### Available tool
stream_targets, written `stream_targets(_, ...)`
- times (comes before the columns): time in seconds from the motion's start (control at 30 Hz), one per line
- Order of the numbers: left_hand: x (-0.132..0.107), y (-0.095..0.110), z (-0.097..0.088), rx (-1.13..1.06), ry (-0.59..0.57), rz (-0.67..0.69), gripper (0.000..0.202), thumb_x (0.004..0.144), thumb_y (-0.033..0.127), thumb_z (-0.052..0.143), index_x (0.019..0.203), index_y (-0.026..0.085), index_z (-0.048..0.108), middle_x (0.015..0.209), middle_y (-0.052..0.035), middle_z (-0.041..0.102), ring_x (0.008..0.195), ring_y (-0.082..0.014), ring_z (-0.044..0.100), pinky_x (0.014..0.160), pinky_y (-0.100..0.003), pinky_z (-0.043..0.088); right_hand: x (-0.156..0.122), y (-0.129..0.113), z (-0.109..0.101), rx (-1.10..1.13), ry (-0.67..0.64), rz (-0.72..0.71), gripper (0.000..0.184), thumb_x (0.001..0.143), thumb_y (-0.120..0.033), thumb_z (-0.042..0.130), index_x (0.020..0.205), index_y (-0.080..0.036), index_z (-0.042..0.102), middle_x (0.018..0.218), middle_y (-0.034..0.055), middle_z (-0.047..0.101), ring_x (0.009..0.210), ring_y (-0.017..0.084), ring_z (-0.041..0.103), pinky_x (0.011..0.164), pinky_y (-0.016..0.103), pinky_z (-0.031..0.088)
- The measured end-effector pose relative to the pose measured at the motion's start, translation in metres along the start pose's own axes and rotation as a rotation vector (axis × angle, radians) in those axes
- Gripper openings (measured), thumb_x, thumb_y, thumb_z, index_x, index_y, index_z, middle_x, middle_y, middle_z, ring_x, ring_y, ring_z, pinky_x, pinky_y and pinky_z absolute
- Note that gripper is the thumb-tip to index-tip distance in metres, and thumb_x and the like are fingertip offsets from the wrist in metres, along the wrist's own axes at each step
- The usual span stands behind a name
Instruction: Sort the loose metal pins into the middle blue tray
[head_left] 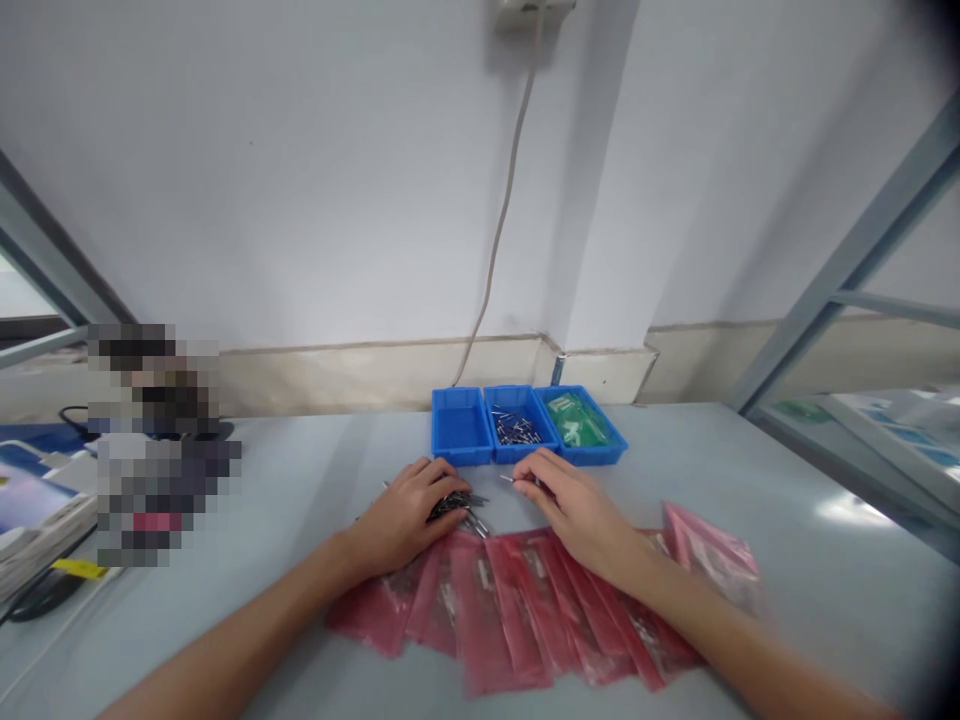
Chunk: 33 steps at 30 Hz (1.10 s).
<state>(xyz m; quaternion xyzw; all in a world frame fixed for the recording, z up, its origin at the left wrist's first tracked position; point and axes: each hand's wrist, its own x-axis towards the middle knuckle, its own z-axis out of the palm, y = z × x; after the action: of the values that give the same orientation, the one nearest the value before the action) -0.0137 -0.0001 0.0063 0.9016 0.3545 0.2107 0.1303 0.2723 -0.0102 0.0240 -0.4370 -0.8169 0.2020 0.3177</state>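
My left hand (420, 505) rests over a loose pile of thin metal pins (466, 503), thumb and fingers apart around it. Between the thumb and fingertips of my right hand (559, 495) is one small metal pin (508, 479), its end pointing left. Several pink plastic bags (487, 640) lie overlapping in a fanned row below both hands, with small metal pieces showing through some of them. Part of the pile is hidden under my left hand, and my right forearm covers some bags.
Three blue bins stand behind my hands: an empty bin (459, 425), a bin of small metal parts (525, 452), and a bin with green packets (611, 442). A power strip and cables (52, 520) lie at the left. A cord (506, 200) hangs down the wall.
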Motion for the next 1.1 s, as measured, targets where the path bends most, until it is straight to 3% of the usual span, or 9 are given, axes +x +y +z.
stream_targets(1.1, -0.0001, 0.0003, -0.0008, 0.015, 0.001, 0.005, 0.022, 0.112, 0.033, 0.060, 0.131, 0.025, 0.068, 0.125, -0.0070, 0.066, 0.114, -0.0260, 0.060, 0.104, -0.046, 0.052, -0.0010, 0.0035, 0.0026, -0.005, 0.002, -0.016, 0.018, 0.114, -0.023, 0.047, 0.103, -0.026, 0.062, 0.105, 0.0040, 0.068, 0.098, 0.023, 0.065, 0.088, 0.037, 0.051)
